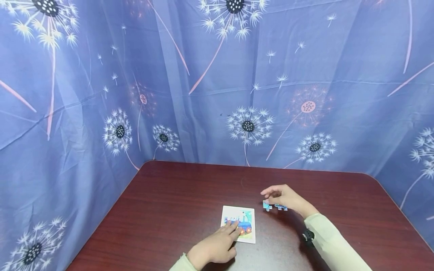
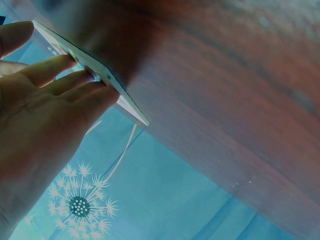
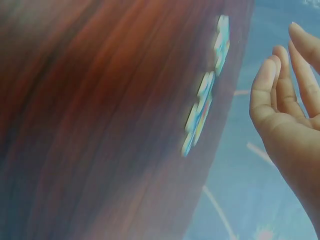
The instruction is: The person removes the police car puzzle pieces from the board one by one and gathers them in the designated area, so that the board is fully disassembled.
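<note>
A square picture puzzle board [image 1: 249, 238] with a white border lies on the table, showing a blue vehicle with red wheels. My left hand [image 1: 217, 244] rests its extended fingers on the picture and covers part of it. In the left wrist view, the fingertips of that hand [image 2: 55, 107] touch the board's face [image 2: 134, 109]. To the right, my right hand [image 1: 286, 198] hovers over loose blue puzzle pieces [image 1: 267, 206]. The right wrist view has this hand [image 3: 287, 105] apart from the pieces [image 3: 222, 46], fingers loosely bent, nothing held.
The dark red-brown wooden table [image 1: 169, 210] has rounded far corners. A blue curtain [image 1: 210, 124] with dandelion prints hangs behind its far edge and along its sides. A dark round object [image 1: 307, 235] sits at the right wrist.
</note>
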Motion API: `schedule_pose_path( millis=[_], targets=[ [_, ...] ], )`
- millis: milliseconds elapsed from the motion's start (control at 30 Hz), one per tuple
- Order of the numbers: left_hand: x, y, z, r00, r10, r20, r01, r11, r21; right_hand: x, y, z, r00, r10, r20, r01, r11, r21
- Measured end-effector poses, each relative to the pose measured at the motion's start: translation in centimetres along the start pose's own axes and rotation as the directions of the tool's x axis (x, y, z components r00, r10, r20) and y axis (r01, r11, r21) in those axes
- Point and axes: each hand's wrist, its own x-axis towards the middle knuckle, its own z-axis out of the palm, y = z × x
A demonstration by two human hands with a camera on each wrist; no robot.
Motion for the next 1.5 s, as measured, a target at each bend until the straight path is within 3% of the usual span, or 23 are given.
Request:
schedule_pose_path(
  millis=[400,667,1233,1500],
  targets=[
    [-0.2,0.1,-0.2,1.000,0.006,0.011,-0.006,1.000,-0.016,1.9,-1.2,4.1,0.988,-0.063,0.141,0.066,0.998,-0.016],
    [-0.2,0.0,-0.3,1.000,-0.002,0.019,0.003,1.000,-0.024,2.2,-1.8,5.7,0.972,-0.121,0.200,0.129,0.991,-0.031],
    [0.0,-0.2,0.0,1.000,0.003,0.012,-0.003,1.000,-0.005,2.3,-1.5,6.5,0.968,-0.104,0.227,0.149,0.971,-0.189],
    [0.0,-0.2,0.1,1.000,0.002,0.002,-0.002,1.000,-0.009,2.3,-1.6,6.7,0.967,-0.107,0.231,0.152,0.971,-0.186]
  ],
)
